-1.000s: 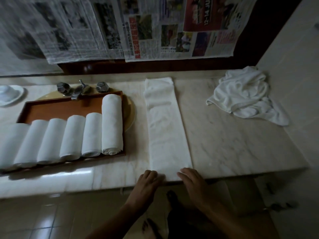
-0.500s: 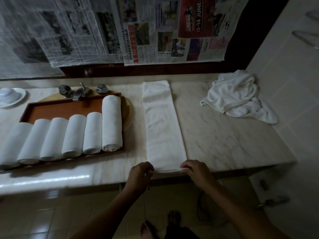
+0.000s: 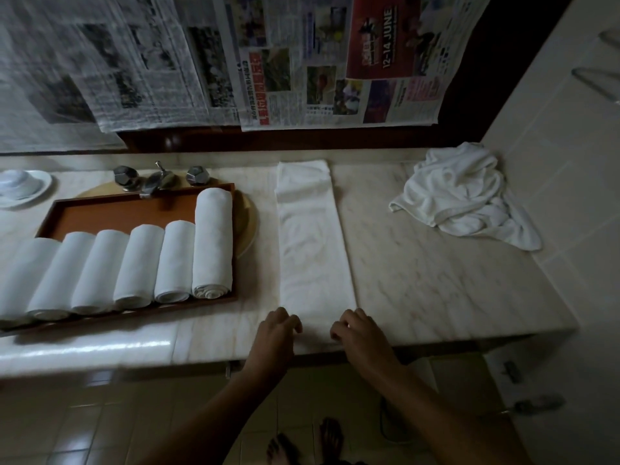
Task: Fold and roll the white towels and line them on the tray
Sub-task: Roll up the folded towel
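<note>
Dim bathroom counter of pale marble (image 3: 436, 280), seen from above. Landmark for all places: the wooden tray (image 3: 127, 213).

Far left of the tray, at the frame's edge: a white dish (image 3: 23, 189) with something white in it. Just behind the tray's back rim: a metal tap (image 3: 157, 182) with two faceted knobs. Under the tray's right end: the curved edge of a yellowish basin (image 3: 248, 223).

On the tray: six rolled white towels (image 3: 141, 263) side by side, touching, ends toward the viewer. Rightmost roll (image 3: 213, 243) longer than the others, reaching almost to the tray's back rim, spiral end visible at the front.

Right of the tray, on bare marble: a folded towel strip (image 3: 312, 236), long and narrow, running from the back of the counter to its front edge, lying flat.

At the near end of that strip, forward and right of the tray: left hand (image 3: 275, 333) and right hand (image 3: 359, 333), apart, one at each corner of the strip, fingers curled down onto the cloth. Pinching or only pressing: cannot tell from this angle.

Far right of the tray, by the tiled side wall: a crumpled pile of white towels (image 3: 463, 199), well apart from the strip.

Behind the tray, up on the wall: newspaper sheets (image 3: 235, 62) hanging in a row.

Below the counter, forward of the tray: tiled floor and bare feet (image 3: 308, 444).
</note>
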A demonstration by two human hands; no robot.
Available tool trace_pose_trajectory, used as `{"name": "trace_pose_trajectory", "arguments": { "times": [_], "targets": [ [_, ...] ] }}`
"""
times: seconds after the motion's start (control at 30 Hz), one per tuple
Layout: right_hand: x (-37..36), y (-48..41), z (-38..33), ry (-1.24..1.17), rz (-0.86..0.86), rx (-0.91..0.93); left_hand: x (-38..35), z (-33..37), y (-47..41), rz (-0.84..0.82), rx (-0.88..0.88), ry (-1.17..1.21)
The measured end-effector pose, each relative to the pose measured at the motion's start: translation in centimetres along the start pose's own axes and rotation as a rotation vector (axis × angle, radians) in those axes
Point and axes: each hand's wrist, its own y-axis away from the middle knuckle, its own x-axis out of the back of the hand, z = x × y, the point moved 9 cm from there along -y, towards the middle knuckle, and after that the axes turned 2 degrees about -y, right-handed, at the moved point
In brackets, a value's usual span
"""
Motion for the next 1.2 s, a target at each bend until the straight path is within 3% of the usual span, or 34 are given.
{"name": "trace_pose_trajectory", "arguments": {
  "times": [0.1,0.27,0.7,0.9,1.07,1.2],
  "targets": [
    [-0.6,0.6,0.2,-0.011,-0.030,0.005,-1.6,1.3,1.2,-0.051,-0.186,-0.163],
    [-1.0,1.2,0.8,-0.047,-0.089,0.076,-1.8,1.6,1.9,-0.060,-0.291,-0.215],
    [0.2,0.1,1.6,0.016,-0.036,0.191,-1.2,1.1,0.1,-0.049,-0.286,-0.283],
    [0.1,0.3,2.6,-0.080,-0.160,0.134,-0.1,0.5,0.3,-0.093,-0.143,-0.081],
    [-0.9,0.7,5.2,-0.267,-0.262,-0.093,0.9,-1.5,0.2,-0.162,0.100,0.200],
    [-0.4,-0.1,7.0,-0.497,-0.225,-0.310,1.2,-3.6,0.1,-0.129,0.306,0.346]
  ]
}}
